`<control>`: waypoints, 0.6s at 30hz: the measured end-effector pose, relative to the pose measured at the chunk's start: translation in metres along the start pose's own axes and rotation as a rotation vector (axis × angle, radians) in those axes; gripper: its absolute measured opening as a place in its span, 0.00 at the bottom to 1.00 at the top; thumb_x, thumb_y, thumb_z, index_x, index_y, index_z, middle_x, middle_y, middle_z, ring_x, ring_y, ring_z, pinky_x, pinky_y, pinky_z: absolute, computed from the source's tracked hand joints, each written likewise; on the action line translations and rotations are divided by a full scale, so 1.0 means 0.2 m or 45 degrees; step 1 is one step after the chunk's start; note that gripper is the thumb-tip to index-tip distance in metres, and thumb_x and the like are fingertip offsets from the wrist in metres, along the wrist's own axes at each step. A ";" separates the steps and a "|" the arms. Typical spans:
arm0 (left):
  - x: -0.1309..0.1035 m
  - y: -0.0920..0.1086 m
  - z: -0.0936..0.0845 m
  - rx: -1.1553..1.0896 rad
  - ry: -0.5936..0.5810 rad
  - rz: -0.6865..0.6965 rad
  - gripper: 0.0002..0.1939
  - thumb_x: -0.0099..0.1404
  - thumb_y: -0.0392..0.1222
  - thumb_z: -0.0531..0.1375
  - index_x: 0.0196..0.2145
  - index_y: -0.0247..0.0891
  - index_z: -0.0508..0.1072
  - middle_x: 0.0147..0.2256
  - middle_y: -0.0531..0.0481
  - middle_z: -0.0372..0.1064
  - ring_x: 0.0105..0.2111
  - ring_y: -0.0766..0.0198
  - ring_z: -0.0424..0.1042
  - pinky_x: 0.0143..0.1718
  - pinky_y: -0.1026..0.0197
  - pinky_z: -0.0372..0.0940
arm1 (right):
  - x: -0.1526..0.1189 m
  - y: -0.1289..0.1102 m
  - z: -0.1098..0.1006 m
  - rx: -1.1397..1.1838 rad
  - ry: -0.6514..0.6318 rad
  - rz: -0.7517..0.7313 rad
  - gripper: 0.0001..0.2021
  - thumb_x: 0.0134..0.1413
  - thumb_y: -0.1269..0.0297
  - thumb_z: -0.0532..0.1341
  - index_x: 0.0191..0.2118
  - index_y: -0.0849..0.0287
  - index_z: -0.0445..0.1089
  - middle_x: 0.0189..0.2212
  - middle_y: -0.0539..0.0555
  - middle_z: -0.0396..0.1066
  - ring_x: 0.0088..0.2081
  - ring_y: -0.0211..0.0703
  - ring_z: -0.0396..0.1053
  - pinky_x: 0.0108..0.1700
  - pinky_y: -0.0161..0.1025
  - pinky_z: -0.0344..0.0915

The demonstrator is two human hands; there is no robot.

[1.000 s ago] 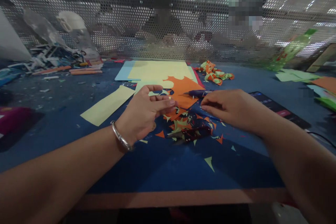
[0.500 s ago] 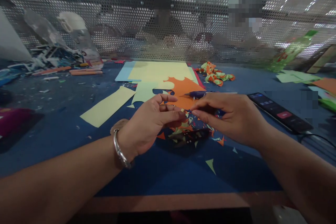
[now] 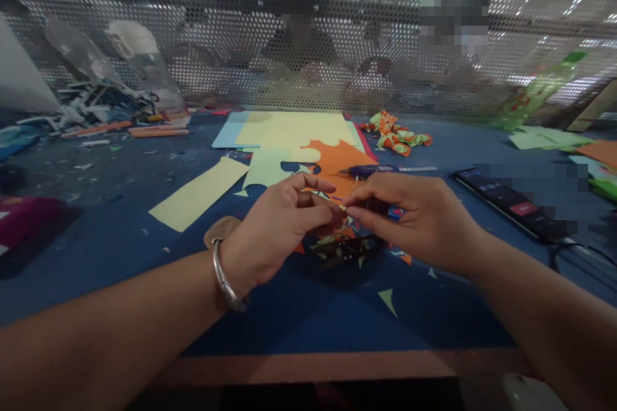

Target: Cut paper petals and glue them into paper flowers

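My left hand (image 3: 289, 225), with a silver bangle at the wrist, has its thumb pressed against the bent fingers while the index finger arches above. My right hand (image 3: 409, 215) pinches thumb and forefinger together. Between the fingertips of both hands shows a tiny pale-yellow paper piece (image 3: 342, 207), mostly covered. Paper scraps (image 3: 347, 231) in orange, green and blue lie beneath the hands, beside a dark object (image 3: 351, 249) whose kind I cannot make out. Just behind are a cut orange sheet (image 3: 337, 154), a cut pale-green sheet (image 3: 263, 167) and a purple pen-like tool (image 3: 371, 171).
A pale-yellow strip (image 3: 200, 196) lies left, a phone (image 3: 511, 205) with a cable right. Small orange-and-green paper flowers (image 3: 398, 135) sit behind. Bottles (image 3: 144, 64) and white litter stand far left, a green bottle (image 3: 540, 93) far right. A perforated metal screen (image 3: 231, 26) closes the back.
My right hand has shifted slightly left, bringing its fingertips against the left hand's. The pale-yellow piece now shows between them, and more of the purple tool is uncovered.
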State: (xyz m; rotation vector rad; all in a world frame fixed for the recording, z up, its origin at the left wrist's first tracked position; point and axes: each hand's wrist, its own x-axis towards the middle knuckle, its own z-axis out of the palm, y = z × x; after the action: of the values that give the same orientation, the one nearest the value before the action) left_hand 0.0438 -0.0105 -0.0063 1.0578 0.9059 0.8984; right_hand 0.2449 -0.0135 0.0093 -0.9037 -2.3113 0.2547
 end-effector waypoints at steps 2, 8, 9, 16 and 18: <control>0.00 0.00 0.00 0.048 0.010 0.034 0.14 0.61 0.28 0.65 0.43 0.37 0.70 0.27 0.53 0.75 0.28 0.70 0.75 0.34 0.67 0.67 | 0.00 0.00 0.00 0.006 0.002 0.003 0.05 0.60 0.72 0.62 0.37 0.63 0.76 0.29 0.51 0.75 0.29 0.34 0.69 0.31 0.33 0.63; -0.01 0.00 0.00 0.129 0.074 0.072 0.14 0.61 0.33 0.66 0.44 0.38 0.69 0.27 0.53 0.74 0.27 0.68 0.74 0.32 0.65 0.68 | 0.00 -0.02 0.01 -0.018 0.028 0.047 0.04 0.60 0.73 0.62 0.34 0.62 0.75 0.27 0.49 0.72 0.27 0.33 0.67 0.30 0.32 0.62; -0.01 0.00 0.01 0.113 0.084 0.071 0.14 0.61 0.34 0.66 0.43 0.38 0.69 0.27 0.53 0.75 0.26 0.68 0.74 0.32 0.65 0.68 | 0.00 -0.02 0.01 -0.010 0.030 0.056 0.04 0.60 0.73 0.62 0.34 0.62 0.75 0.27 0.49 0.72 0.27 0.33 0.67 0.30 0.32 0.62; -0.01 0.01 0.01 0.018 0.094 0.087 0.14 0.59 0.31 0.67 0.41 0.36 0.70 0.27 0.52 0.75 0.26 0.67 0.75 0.31 0.66 0.67 | 0.00 -0.01 0.02 0.020 0.056 0.118 0.04 0.59 0.72 0.62 0.35 0.60 0.74 0.27 0.48 0.72 0.25 0.33 0.67 0.29 0.33 0.63; -0.01 0.01 0.01 0.036 0.083 0.108 0.13 0.58 0.31 0.67 0.41 0.36 0.71 0.26 0.52 0.75 0.26 0.67 0.75 0.32 0.65 0.68 | 0.00 -0.01 0.02 0.024 0.051 0.112 0.04 0.60 0.72 0.62 0.36 0.60 0.75 0.27 0.49 0.72 0.25 0.33 0.67 0.29 0.32 0.63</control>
State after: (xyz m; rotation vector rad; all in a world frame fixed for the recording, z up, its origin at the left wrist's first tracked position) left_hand 0.0441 -0.0115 -0.0048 1.1035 0.9360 0.9980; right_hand 0.2420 -0.0143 0.0067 -0.9932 -2.2320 0.2920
